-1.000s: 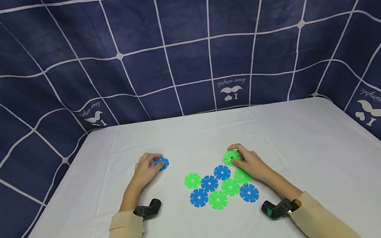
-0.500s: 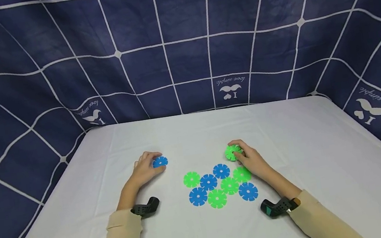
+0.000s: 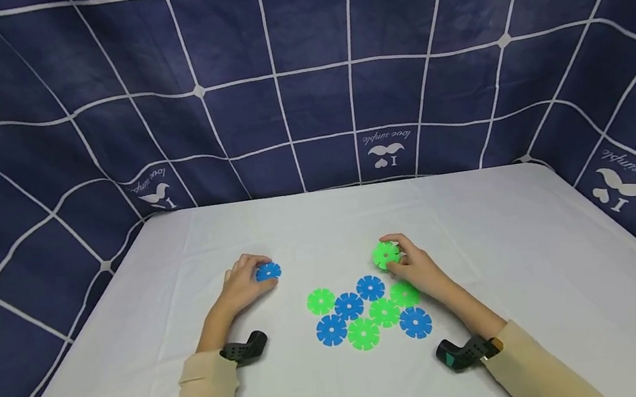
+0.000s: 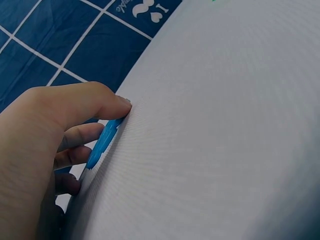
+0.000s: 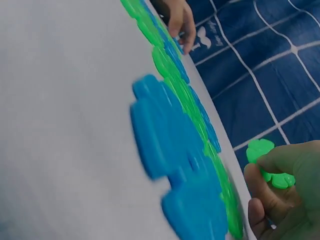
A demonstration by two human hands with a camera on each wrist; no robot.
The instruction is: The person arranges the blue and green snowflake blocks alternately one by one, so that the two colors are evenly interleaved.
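Observation:
At the left of the table, my left hand has a blue notched plastic disc, a snowflake-type building disc, between its thumb and fingers. In the left wrist view this blue disc stands nearly edge-on beside the thumb, close to the cloth. My right hand pinches a green disc of the same kind between thumb and fingers, behind the loose discs. The right wrist view shows the green disc partly covered by the thumb and fingers.
Several loose discs lie flat in a cluster between the hands, among them a green disc at left and a blue disc at front right. They rest on a white-covered table. A dark blue checked curtain hangs behind.
My left thumb has slid from the blue disc's face to its near edge, showing more of it. In my right hand the green disc has tilted and shifted slightly. The loose discs stay put.

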